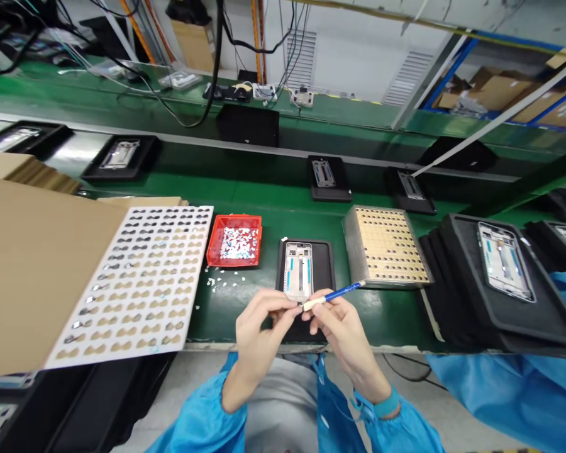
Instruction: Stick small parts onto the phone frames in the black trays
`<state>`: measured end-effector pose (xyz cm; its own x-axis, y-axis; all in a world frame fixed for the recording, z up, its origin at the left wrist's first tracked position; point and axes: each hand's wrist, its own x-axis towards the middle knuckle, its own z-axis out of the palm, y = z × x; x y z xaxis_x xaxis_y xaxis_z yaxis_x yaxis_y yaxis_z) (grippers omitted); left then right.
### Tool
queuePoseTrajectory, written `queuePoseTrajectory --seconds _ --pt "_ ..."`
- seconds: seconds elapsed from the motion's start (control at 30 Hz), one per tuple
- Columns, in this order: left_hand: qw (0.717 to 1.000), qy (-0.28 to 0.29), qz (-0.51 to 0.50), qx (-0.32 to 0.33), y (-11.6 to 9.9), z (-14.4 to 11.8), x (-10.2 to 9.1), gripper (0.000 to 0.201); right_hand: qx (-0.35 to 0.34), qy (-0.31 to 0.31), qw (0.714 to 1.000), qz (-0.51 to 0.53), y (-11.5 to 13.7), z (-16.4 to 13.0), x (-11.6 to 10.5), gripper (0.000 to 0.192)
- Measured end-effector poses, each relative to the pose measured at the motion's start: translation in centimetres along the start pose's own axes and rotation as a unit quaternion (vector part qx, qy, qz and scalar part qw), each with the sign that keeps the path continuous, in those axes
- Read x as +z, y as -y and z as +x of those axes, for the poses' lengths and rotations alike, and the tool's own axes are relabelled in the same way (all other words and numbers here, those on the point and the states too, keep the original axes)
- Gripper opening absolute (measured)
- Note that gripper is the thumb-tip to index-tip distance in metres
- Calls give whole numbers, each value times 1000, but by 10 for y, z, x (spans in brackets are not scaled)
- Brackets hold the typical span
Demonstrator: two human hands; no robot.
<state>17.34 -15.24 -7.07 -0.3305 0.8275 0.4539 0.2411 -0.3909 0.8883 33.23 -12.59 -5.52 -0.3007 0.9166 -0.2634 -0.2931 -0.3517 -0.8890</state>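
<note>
My left hand (263, 322) is closed in a pinch on a small dark part (300, 306), too small to name. In my right hand (343, 328) I hold a slim blue and cream pen-like tool (342, 291). Its cream end touches or nearly touches the part at my left fingertips. Just beyond both hands, a silver phone frame (299, 272) with blue strips lies in a black tray (325, 261). My fingers hide the frame's near end.
To the left, a white sheet (144, 277) carries rows of small dark and tan parts. A red bin (234, 220) holds white scraps, with several scattered beside it. A stack of clear trays (387, 245) and black trays (457, 277) stand to the right, near another person's blue sleeve (509, 402).
</note>
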Motion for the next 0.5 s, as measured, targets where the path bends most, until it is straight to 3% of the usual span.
queuePoseTrajectory --seconds 0.2,0.5 --pt "986 14 112 122 0 -8 -1 12 -10 -42 998 46 -7 -5 7 42" --pt "936 -3 217 278 12 -7 -3 20 -4 -60 993 98 -16 -9 15 39"
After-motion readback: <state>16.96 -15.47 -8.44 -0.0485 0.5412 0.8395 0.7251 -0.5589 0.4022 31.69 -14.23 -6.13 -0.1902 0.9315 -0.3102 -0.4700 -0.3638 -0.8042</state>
